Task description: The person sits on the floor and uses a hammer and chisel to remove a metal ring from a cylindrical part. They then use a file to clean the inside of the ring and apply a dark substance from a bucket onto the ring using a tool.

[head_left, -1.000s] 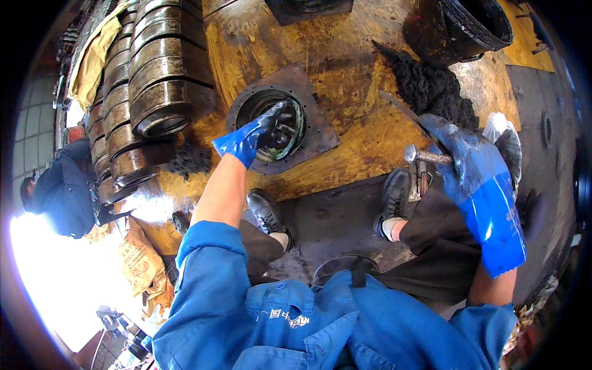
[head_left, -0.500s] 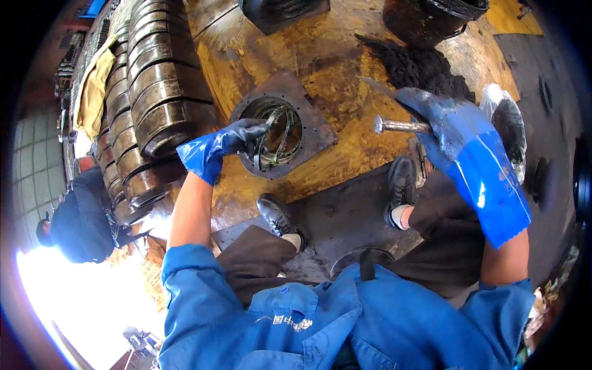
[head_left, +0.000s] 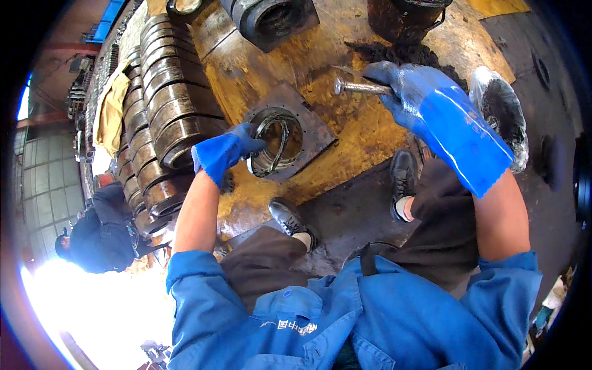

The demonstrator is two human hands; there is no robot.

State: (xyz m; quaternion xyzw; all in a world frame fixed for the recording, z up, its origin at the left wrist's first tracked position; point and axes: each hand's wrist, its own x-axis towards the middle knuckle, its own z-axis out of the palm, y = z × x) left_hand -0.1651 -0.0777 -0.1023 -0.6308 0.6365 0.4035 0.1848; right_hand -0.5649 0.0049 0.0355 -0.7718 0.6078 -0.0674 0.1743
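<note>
Your left hand is at the left rim of the housing near mid-frame, with cylinders at upper left, a bucket at upper right, and your right hand, around a rod, right of centre.

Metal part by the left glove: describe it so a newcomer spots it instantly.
Find the brown metal cylinders at the left of the yellow surface. Just right of them lies a dark plated part with a round opening. Unlike the similar part near the top edge, it has the left hand at its rim.
</note>
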